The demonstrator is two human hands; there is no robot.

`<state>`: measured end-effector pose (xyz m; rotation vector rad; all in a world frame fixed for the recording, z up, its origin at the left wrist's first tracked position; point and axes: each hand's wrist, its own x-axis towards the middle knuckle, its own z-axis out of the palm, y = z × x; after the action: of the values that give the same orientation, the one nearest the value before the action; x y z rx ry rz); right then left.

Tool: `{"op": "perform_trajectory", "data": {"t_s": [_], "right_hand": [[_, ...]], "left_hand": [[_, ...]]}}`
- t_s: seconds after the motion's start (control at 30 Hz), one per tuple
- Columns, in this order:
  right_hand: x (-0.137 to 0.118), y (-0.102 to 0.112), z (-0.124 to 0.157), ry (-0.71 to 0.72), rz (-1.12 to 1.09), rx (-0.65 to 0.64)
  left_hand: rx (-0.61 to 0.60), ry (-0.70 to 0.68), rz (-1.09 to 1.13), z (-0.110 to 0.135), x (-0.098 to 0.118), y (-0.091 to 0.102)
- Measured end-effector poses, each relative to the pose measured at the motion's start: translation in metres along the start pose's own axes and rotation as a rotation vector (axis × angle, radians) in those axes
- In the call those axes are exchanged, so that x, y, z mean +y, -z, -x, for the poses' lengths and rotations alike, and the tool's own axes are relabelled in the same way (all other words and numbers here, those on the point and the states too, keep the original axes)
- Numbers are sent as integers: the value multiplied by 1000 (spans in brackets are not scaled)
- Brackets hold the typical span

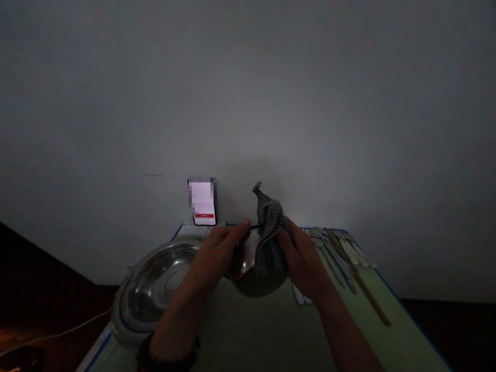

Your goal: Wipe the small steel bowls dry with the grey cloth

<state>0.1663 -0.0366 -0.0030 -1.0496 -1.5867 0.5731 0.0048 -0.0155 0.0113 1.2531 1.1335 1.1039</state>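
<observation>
A shiny metal bowl (pixel 245 253) is held tilted above the table, between both hands. My left hand (pixel 220 250) is closed on the bowl's left rim, thumb on top. A dark checkered cloth (pixel 271 227) drapes over the right part of the bowl, one twisted corner sticking up. My right hand (pixel 302 253) is closed on the cloth at the bowl's right side; some of its fingers are hidden behind cloth and bowl.
Large metal basins (pixel 147 289) sit nested at the table's left. Metal cutlery (pixel 337 263), chopsticks (pixel 372 297) and white-handled spoons (pixel 354 253) lie at the right. A lit phone (pixel 202 201) leans near the wall (pixel 248 103). The table (pixel 248 336) has a pale green top.
</observation>
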Motion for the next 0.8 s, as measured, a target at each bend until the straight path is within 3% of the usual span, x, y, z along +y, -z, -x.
{"op": "perform_trajectory", "data": {"t_s": [0.1,0.3,0.47,0.6,0.8], "right_hand": [[-1,-1,0,-12,-20,54],[10,-10,0,-13,-4,338],[16,-23,-3,-208,-103,428],[21,-15,-9,-295,-145,396],[21,10,-13,-235,-160,269]], "left_hand": [[29,3,75,1,3,0],[260,-14,478,-6,7,-5],[238,-12,852,-12,10,-16],[180,8,802,-13,6,-10],[148,-91,409,-13,-5,5]]}}
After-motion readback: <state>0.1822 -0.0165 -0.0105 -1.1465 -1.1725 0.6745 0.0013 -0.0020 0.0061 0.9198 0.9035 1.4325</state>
